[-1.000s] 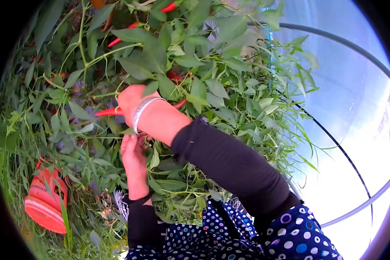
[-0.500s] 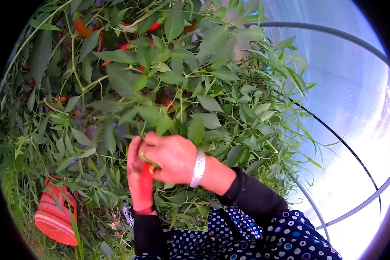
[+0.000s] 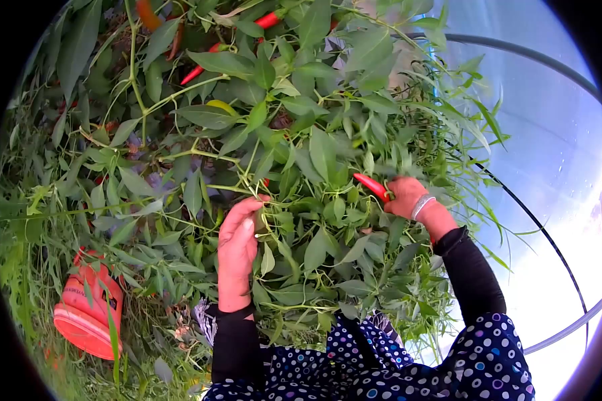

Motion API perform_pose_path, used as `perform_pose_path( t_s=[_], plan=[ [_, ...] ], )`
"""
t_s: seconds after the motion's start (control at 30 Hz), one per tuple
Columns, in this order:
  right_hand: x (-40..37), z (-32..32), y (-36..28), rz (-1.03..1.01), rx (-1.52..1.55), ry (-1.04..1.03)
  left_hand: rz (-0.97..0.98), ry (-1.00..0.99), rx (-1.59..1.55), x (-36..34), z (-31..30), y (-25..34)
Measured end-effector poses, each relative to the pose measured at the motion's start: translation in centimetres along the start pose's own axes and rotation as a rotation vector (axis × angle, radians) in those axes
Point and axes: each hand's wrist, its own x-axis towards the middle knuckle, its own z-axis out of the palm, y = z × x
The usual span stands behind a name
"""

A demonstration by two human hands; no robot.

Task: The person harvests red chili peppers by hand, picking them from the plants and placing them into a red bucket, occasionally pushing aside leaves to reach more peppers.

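Pinching a red chili [image 3: 371, 186], right hand [image 3: 408, 199] outstretched; left hand [image 3: 237, 244] half-open against leafy stems [image 3: 229, 190].

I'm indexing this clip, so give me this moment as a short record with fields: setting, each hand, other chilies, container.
setting: leafy chili plant under a curved clear cover
left hand: fingers pointing up among the leaves, grip unclear
right hand: closed on a red chili; silver bracelet on the wrist
other chilies: red ones hanging near the top
container: orange bucket low at the left among the greenery
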Motion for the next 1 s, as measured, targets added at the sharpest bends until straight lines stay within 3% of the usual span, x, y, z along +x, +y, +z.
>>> perform_pose_path(
  t_s=[0.03,0.17,0.27,0.3,0.37,0.4,0.5,0.53,0.57,0.63,0.7,0.77,0.93,1.0],
  plan=[
    [0.2,0.2,0.3,0.011,-0.085,-0.147,0.004,0.006,0.007,0.0,0.0,0.0],
    [-0.8,-0.9,2.9,0.033,-0.156,-0.124,-0.002,-0.035,0.109,-0.1,-0.3,-0.2],
    [-0.1,-0.9,4.9,-0.103,-0.016,0.217,-0.037,0.010,0.091,0.0,-0.2,-0.3],
    [0.3,-0.6,5.0,-0.103,-0.016,0.222,-0.033,0.007,0.093,0.1,-0.3,-0.3],
    [1.0,-0.8,2.8,0.177,0.154,-0.249,-0.010,0.007,0.121,0.1,-0.4,-0.6],
    [1.7,0.6,3.5,0.221,0.192,-0.334,-0.015,0.004,0.123,0.1,-0.5,-0.6],
    [1.6,0.8,3.4,0.253,0.196,-0.286,-0.015,-0.001,0.103,0.1,-0.2,-0.4],
    [2.0,2.3,5.4,0.253,0.236,-0.127,-0.026,0.014,0.043,0.1,0.0,-0.3],
    [2.4,2.3,5.7,0.254,0.234,-0.126,-0.034,0.031,-0.018,0.2,0.3,-0.2],
    [3.3,2.3,6.2,0.097,0.049,-0.032,-0.039,0.023,-0.034,0.3,0.5,-0.2],
    [4.3,3.6,6.7,-0.019,0.059,-0.007,-0.049,0.041,-0.025,0.3,0.6,0.1],
    [4.2,3.2,5.5,-0.052,0.082,-0.088,-0.062,0.055,-0.022,0.3,0.9,0.4],
    [2.4,-0.1,3.7,0.242,0.403,-0.522,-0.056,0.103,-0.019,0.1,0.6,0.1],
    [1.4,-1.5,4.1,0.264,0.377,-0.548,-0.059,0.167,-0.044,0.1,0.7,0.3]
  ],
)
